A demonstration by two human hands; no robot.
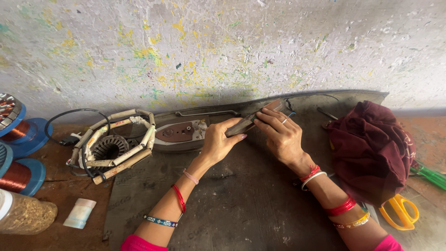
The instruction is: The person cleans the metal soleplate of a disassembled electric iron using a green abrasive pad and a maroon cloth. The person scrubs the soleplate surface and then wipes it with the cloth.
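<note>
A flat, narrow strip (251,120) of dull grey-brown material, long and stiff-looking, lies slanted between my two hands at the far edge of a dark, scuffed mat (241,200) on the counter. My left hand (222,139) grips its lower end, fingers curled around it. My right hand (281,135) lies flat on its upper end, fingers extended. Just left sits a wound motor stator (111,146), wrapped in pale sleeving. A maroon cloth (371,148) lies bunched at right.
</note>
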